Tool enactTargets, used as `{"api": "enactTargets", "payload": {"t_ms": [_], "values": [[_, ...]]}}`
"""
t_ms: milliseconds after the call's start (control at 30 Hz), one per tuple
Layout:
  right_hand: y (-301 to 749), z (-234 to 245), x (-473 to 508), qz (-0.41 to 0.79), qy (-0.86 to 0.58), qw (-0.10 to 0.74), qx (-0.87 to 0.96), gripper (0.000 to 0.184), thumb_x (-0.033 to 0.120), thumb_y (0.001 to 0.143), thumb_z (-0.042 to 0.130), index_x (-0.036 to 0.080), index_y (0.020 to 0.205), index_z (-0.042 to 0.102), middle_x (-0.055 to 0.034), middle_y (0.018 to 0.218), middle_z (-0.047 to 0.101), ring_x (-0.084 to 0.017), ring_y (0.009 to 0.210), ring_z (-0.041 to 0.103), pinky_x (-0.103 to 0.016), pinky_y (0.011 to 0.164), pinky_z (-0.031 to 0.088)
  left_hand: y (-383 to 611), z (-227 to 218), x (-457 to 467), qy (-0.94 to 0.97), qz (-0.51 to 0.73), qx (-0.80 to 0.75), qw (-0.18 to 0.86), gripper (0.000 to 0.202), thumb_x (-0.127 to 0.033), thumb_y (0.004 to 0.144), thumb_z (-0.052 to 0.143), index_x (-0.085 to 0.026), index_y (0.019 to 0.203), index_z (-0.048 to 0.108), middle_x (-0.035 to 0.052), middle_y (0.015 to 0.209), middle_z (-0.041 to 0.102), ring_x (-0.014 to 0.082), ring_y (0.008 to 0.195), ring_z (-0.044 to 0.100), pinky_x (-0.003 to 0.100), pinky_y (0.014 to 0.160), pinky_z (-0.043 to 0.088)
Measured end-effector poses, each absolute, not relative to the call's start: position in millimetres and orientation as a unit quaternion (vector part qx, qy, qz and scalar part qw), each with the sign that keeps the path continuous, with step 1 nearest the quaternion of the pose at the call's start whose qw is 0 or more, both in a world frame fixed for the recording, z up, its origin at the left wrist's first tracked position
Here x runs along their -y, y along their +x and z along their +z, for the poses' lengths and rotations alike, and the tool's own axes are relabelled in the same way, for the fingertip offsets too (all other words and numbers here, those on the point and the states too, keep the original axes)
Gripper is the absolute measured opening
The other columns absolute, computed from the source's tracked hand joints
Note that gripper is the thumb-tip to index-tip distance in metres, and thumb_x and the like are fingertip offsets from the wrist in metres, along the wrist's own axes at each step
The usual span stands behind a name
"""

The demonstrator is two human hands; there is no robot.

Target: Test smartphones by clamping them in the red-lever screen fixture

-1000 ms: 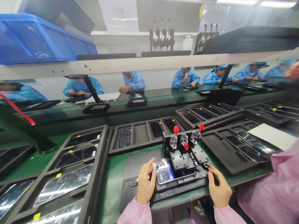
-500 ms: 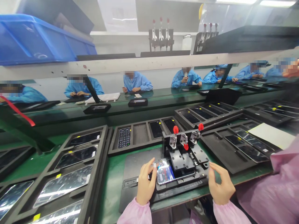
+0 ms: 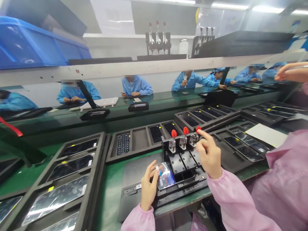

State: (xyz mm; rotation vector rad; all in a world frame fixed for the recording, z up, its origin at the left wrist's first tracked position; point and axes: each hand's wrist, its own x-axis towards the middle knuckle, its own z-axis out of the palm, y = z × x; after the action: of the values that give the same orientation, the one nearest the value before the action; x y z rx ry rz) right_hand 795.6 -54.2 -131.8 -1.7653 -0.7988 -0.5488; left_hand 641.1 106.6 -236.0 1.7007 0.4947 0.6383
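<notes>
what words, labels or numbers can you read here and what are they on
None can be read.
Lettering on the jig base: too blurred to read.
White label on the phone in the left tray: too small to read.

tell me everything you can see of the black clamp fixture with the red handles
The black metal fixture carries three upright toggle clamps with red knobs along its back, above bolted black plates. A phone in shiny film lies in its front base, beside the left hand; the right hand's index finger is at the rightmost knob.
</notes>
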Motion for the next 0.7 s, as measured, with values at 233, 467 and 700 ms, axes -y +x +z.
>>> {"api": "enactTargets", "payload": {"t_ms": [233, 467, 700], "values": [[818.5, -103.0, 57.8, -0.255, -0.702, 0.587, 0.313, 0.033, 0.030, 0.084, 0.052, 0.019, 0.115, 0.050, -0.0060, 0.095, 0.061, -0.017, 0.083, 0.058, -0.030, 0.067, 0.047, 650.1, -235.1, -93.8, 0.700, 0.285, -0.228, 0.614, 0.045, -0.038, 0.084, 0.050, -0.018, 0.124, 0.045, 0.0088, 0.096, 0.071, 0.0228, 0.110, 0.056, 0.044, 0.100, 0.035], [834.5, -112.8, 57.6, -0.271, -0.739, 0.528, 0.319, 0.034, 0.033, 0.085, 0.050, 0.021, 0.116, 0.049, -0.0076, 0.117, 0.055, -0.021, 0.102, 0.053, -0.036, 0.078, 0.048, 668.6, -232.9, -81.0, 0.626, 0.267, -0.184, 0.710, 0.047, -0.039, 0.084, 0.050, -0.018, 0.126, 0.042, 0.0106, 0.109, 0.066, 0.0213, 0.107, 0.059, 0.037, 0.095, 0.042], [844.6, -114.0, 52.8, -0.191, -0.764, 0.494, 0.368, 0.034, 0.035, 0.088, 0.047, 0.021, 0.119, 0.049, -0.0045, 0.109, 0.062, -0.018, 0.097, 0.058, -0.035, 0.085, 0.046, 664.5, -238.0, -84.6, 0.650, 0.274, -0.210, 0.677, 0.047, -0.041, 0.084, 0.050, -0.018, 0.124, 0.044, 0.0089, 0.104, 0.068, 0.0205, 0.103, 0.060, 0.035, 0.094, 0.041]]}}
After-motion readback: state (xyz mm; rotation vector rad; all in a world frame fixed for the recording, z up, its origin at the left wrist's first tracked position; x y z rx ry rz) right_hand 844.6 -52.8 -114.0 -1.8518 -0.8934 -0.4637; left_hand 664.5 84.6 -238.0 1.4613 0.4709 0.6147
